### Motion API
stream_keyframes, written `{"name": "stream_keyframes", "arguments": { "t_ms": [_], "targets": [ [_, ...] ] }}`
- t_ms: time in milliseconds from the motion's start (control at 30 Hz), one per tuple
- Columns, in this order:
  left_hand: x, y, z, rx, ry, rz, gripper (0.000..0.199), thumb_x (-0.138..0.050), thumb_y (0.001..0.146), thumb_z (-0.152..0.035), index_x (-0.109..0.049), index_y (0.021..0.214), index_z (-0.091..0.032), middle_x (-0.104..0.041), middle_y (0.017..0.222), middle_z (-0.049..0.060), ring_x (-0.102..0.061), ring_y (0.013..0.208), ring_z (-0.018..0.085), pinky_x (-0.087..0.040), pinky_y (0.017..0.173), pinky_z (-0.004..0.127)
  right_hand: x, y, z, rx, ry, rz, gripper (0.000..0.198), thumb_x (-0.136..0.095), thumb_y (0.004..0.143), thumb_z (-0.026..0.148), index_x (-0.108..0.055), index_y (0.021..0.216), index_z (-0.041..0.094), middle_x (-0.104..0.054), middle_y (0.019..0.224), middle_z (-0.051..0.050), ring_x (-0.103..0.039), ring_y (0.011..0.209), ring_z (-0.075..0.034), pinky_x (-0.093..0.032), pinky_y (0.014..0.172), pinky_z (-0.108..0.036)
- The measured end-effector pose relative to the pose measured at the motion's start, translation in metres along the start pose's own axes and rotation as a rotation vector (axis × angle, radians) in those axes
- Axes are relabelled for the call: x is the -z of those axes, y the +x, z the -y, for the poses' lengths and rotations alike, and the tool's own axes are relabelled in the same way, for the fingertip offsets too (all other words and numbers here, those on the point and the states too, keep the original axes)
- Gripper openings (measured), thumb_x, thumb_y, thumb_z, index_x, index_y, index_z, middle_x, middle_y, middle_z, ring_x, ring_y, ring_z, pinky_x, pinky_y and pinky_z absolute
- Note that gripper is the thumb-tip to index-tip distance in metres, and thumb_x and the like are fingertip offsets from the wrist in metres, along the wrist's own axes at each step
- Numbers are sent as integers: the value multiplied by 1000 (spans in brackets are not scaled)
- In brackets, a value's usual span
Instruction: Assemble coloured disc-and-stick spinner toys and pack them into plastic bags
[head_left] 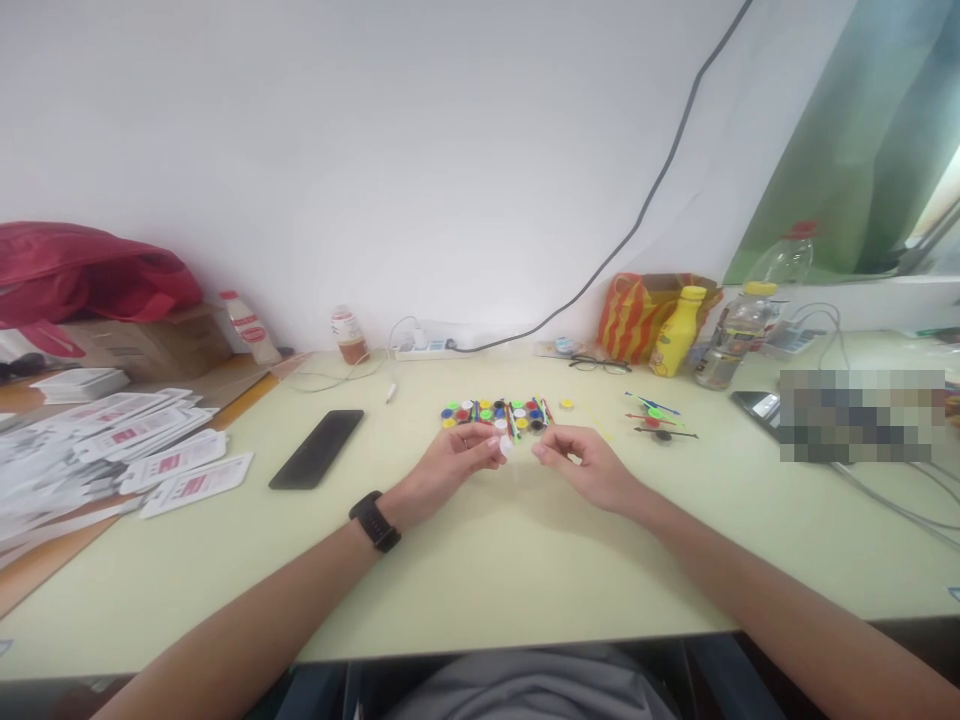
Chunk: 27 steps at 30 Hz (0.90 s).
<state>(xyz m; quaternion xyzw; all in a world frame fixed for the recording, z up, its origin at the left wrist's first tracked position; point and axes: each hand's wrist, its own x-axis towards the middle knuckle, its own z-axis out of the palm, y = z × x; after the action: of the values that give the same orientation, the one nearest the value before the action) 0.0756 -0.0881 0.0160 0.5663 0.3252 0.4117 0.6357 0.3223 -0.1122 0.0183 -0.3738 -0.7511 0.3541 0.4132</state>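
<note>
My left hand (466, 456), with a black watch on its wrist, pinches a small white disc (506, 446) between thumb and fingertips. Just to the right of it, my right hand (576, 458) has its thumb and index finger pressed together; whatever they hold, if anything, is too small to make out. Behind both hands lie rows of small coloured discs (448, 413) in red, blue, yellow, green, white and black, with thin coloured sticks (547, 408) among them. A single yellow disc (567, 404) lies apart, to the right of the rows.
Loose coloured pointed sticks (660, 430) lie right of my hands. A black phone (316, 450) and white printed cards (172, 465) are on the left. Glasses (600, 364), a yellow bottle (677, 332), a striped bag (626, 318) and a power strip (424, 350) stand along the wall.
</note>
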Motion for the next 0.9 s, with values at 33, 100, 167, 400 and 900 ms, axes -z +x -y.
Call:
{"name": "stream_keyframes", "arguments": {
  "t_ms": [33, 100, 167, 400, 900],
  "targets": [
    [0, 0, -1, 9, -16, 3, 33, -84, 86, -39, -78, 110, -17, -74, 99, 8, -68, 84, 15, -55, 89, 32, 0, 0, 0, 1, -10, -12, 46, -56, 100, 57, -53, 74, 19, -48, 69, 1, -41, 65, -13, -36, 59, -27],
    [-1, -1, -2, 27, -57, 9, 34, -85, 86, -38, -79, 112, -18, -75, 109, 9, -68, 91, 16, -55, 93, 32, 1, 0, -1, 0, -24, -35, 46, -56, 99, 57, -55, 74, 19, -50, 69, 1, -42, 64, -14, -37, 59, -27],
    [-1, -1, -4, 44, -90, 20, 34, -86, 84, -37, -79, 113, -19, -73, 120, 10, -69, 100, 18, -53, 100, 34, 2, 0, 0, -7, -21, -57, 44, -57, 100, 56, -57, 76, 19, -52, 70, 0, -44, 65, -14, -38, 59, -27],
    [0, -2, -5, 46, -80, 32, 34, -89, 81, -32, -77, 111, -19, -74, 118, 9, -69, 106, 20, -51, 104, 37, 2, 0, 2, 22, 23, -111, 39, -57, 101, 53, -57, 81, 20, -51, 71, 1, -45, 65, -14, -37, 58, -27],
    [-4, -4, 0, -32, 116, 127, 33, -92, 75, -29, -76, 100, -16, -77, 107, 12, -73, 103, 25, -58, 96, 41, -11, -6, -2, 20, -93, 146, 32, -54, 102, 49, -61, 89, 21, -46, 67, 4, -40, 61, -13, -33, 58, -26]
  ]
}}
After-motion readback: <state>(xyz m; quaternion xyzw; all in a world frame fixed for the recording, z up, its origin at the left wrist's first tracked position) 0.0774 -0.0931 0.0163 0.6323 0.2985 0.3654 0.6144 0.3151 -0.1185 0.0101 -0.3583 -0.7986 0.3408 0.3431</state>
